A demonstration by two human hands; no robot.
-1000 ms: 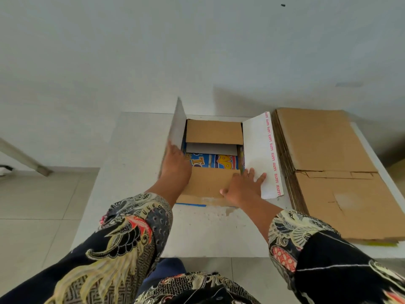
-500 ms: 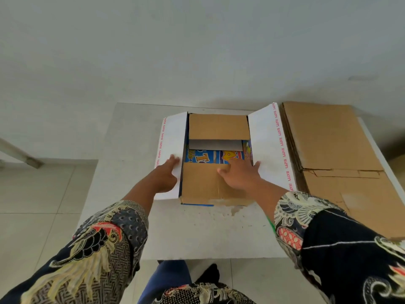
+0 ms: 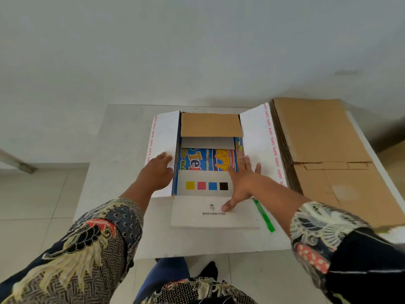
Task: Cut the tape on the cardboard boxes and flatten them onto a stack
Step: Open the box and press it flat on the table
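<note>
While the white printed cardboard box [image 3: 210, 163] lies opened on the pale table [image 3: 122, 137], left hand [image 3: 156, 172] rests flat, fingers straight, on the flap at its own side; right hand [image 3: 242, 183] spreads released across the opposite flap and near flap; far brown flap still closed; green cutter [image 3: 264, 216] beside right wrist, liable to be knocked off; brown flattened stack [image 3: 324, 150] beyond right hand; uneven pressing could slide the box.

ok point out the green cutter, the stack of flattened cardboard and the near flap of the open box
green cutter [image 3: 264, 217]: head view, middle of its green body, right of the near flap.
stack of flattened cardboard [image 3: 317, 132]: head view, bare top sheet, far half.
near flap [image 3: 197, 218]: head view, white surface left of the printed code.
</note>
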